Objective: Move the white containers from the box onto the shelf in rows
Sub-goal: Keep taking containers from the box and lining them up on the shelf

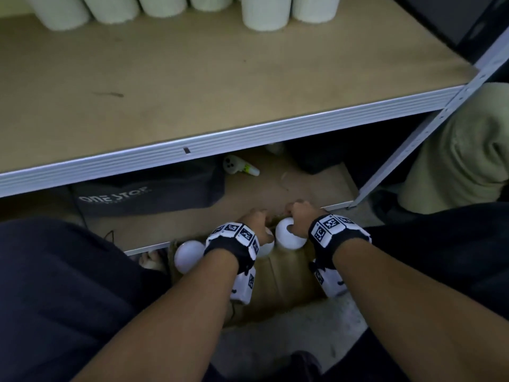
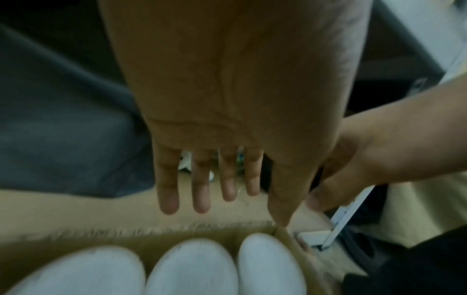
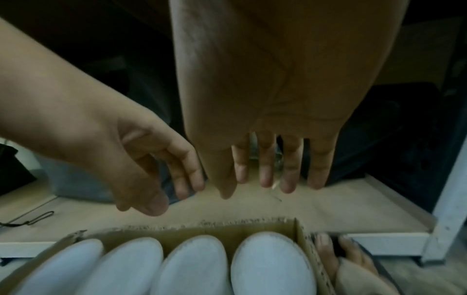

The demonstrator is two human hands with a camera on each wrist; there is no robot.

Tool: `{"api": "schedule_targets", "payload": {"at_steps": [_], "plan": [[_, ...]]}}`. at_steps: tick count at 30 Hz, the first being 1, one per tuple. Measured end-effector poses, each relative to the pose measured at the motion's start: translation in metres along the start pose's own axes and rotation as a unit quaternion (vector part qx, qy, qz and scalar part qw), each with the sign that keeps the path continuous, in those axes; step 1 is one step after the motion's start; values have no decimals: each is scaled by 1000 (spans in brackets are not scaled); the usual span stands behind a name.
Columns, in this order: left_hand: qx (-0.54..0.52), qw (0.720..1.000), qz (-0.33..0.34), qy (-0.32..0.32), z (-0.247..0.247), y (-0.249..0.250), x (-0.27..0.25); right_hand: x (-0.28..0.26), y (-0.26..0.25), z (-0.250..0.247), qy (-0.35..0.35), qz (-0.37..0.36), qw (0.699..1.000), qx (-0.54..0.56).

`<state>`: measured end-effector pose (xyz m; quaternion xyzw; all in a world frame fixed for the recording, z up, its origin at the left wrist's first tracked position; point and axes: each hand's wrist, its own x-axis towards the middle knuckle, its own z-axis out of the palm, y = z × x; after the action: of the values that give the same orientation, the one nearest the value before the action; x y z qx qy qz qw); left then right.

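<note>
A brown cardboard box (image 1: 289, 274) stands on the floor between my knees, with a row of white containers (image 1: 188, 256) upright inside it. My left hand (image 1: 256, 220) and right hand (image 1: 300, 213) hover side by side over the box's far edge. The left wrist view shows the left hand (image 2: 227, 187) with straight fingers above the container tops (image 2: 194, 269), holding nothing. Likewise the right hand (image 3: 265, 175) hangs empty above the containers (image 3: 270, 263). Several more white containers (image 1: 264, 12) stand at the back of the wooden shelf (image 1: 192, 86).
On the lower board lie a dark bag (image 1: 137, 194) printed ONE STOP and a small white bottle (image 1: 237, 165). A grey metal upright (image 1: 429, 128) stands at the right, with a beige bundle (image 1: 454, 150) beyond it. Bare toes (image 3: 336, 251) sit beside the box.
</note>
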<state>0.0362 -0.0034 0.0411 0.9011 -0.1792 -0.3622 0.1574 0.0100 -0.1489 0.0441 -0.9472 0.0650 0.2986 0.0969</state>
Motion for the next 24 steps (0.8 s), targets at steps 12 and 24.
{"api": "schedule_targets", "payload": {"at_steps": [12,24], "plan": [[70,994,-81,-23,80,-34,57,52,2,77,-41,54,997,-39],[85,992,-82,37,94,-40,61,61,-4,97,-15,68,995,-78]]}}
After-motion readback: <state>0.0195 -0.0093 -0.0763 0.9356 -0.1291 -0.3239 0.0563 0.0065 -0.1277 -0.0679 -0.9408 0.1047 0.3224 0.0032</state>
